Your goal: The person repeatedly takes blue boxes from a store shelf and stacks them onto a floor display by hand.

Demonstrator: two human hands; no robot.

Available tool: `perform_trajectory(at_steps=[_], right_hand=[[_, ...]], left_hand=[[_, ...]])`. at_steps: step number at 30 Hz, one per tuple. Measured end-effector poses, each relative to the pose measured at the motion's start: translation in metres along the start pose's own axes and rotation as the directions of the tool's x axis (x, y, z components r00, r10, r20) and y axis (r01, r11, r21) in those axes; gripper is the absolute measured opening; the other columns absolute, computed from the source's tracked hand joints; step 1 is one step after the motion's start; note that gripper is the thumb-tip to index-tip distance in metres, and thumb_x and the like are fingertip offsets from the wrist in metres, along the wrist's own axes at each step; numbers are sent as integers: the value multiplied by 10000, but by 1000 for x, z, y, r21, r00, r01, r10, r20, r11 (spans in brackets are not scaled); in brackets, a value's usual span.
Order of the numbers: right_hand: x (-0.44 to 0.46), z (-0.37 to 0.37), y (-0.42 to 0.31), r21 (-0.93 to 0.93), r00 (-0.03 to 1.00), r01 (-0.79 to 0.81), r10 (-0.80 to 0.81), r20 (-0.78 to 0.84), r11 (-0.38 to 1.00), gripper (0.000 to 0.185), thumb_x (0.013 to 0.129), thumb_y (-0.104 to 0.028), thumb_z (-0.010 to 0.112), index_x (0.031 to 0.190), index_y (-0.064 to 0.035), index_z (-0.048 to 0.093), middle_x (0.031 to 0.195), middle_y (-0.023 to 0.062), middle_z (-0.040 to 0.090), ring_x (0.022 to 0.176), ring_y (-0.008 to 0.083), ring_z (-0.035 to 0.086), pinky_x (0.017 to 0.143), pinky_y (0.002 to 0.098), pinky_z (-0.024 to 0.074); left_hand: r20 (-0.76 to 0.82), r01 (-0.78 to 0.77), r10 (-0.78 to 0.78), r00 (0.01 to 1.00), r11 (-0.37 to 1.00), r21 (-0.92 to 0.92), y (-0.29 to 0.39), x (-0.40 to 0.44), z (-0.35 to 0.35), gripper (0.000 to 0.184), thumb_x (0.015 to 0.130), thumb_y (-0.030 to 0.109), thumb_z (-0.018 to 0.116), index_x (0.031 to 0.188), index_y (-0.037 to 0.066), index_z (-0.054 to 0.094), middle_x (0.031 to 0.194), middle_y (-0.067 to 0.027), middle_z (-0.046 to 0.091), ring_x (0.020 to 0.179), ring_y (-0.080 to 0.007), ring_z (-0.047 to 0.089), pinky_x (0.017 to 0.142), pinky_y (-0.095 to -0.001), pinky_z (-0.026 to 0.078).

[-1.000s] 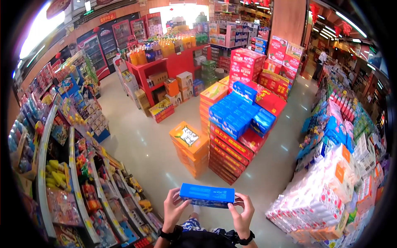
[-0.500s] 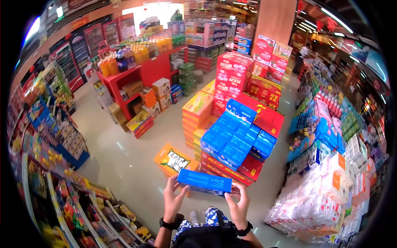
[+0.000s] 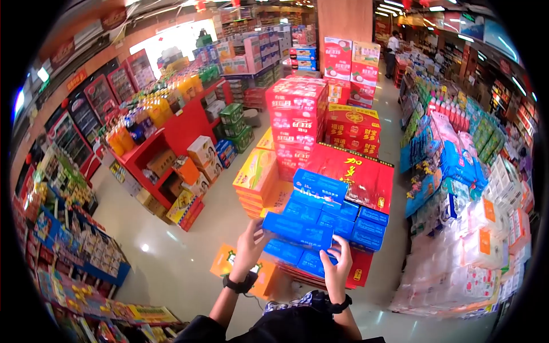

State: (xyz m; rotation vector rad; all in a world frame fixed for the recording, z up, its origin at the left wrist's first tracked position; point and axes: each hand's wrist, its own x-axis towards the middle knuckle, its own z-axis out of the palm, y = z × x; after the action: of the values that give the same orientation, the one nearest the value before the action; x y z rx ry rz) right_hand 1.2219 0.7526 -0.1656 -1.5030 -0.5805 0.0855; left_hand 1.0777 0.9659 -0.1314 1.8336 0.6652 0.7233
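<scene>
A long blue carton (image 3: pixel 298 230) is held level between my two hands, above the front of a stack of similar blue cartons (image 3: pixel 340 212). My left hand (image 3: pixel 249 247) grips its left end, fingers behind it. At the right end, my right hand (image 3: pixel 338 260) has its fingertips and thumb against the carton's corner. The blue stack rests on flat red boxes (image 3: pixel 359 268). Below my left hand an orange box (image 3: pixel 220 262) lies on the floor, partly covered by my wrist. Whether the held carton touches those beneath it, I cannot tell.
Tall pink-red cartons (image 3: pixel 297 123) stand behind the blue ones, next to a large red box (image 3: pixel 357 171). Orange boxes (image 3: pixel 254 177) are piled to the left. A red shelf unit (image 3: pixel 166 148) holds bottles. Plastic-wrapped packs (image 3: pixel 449 280) line the right side. People stand far back.
The blue carton has moved forward and up, from in front of my body to over the blue stack. Both hands still hold its ends. My view has shifted to the right.
</scene>
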Motion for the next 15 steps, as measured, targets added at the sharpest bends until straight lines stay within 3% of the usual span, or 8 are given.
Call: perform_trajectory(at_steps=[4, 10, 11, 15], right_hand=[[42, 13, 18, 30, 998, -52, 53, -34, 998, 592, 930, -75, 813, 1482, -22, 604, 1441, 141, 646, 1258, 258, 637, 1067, 420, 552], [68, 18, 42, -31, 996, -83, 82, -43, 996, 625, 962, -139, 816, 1533, -39, 582, 1521, 189, 614, 1359, 320, 622, 1123, 459, 537], [69, 17, 45, -38, 995, -86, 84, -50, 996, 618, 975, -163, 811, 1536, -46, 579, 1536, 182, 609, 1377, 323, 614, 1129, 462, 533], [72, 16, 50, -93, 993, -86, 78, -86, 992, 595, 1002, -229, 798, 1531, -60, 584, 1537, 171, 610, 1388, 317, 607, 1127, 462, 531]], left_hand=[[140, 21, -15, 990, 999, -39, -20, 62, 3, 460, 1038, 112, 759, 1449, -1, 587, 1413, -173, 709, 1322, -280, 689, 1077, -412, 592], [292, 80, -51, 955, 993, -90, -44, 115, 21, 455, 1040, 78, 749, 1445, -29, 573, 1442, -158, 671, 1336, -256, 670, 1071, -383, 595], [311, 126, -90, 946, 987, -99, -42, 119, 25, 422, 1037, 23, 743, 1425, -10, 580, 1362, -92, 663, 1327, -198, 649, 1091, -361, 589], [363, 111, -49, 931, 982, -154, -52, 131, 31, 487, 1028, 34, 741, 1473, -14, 548, 1447, -157, 661, 1344, -249, 658, 1064, -381, 599]])
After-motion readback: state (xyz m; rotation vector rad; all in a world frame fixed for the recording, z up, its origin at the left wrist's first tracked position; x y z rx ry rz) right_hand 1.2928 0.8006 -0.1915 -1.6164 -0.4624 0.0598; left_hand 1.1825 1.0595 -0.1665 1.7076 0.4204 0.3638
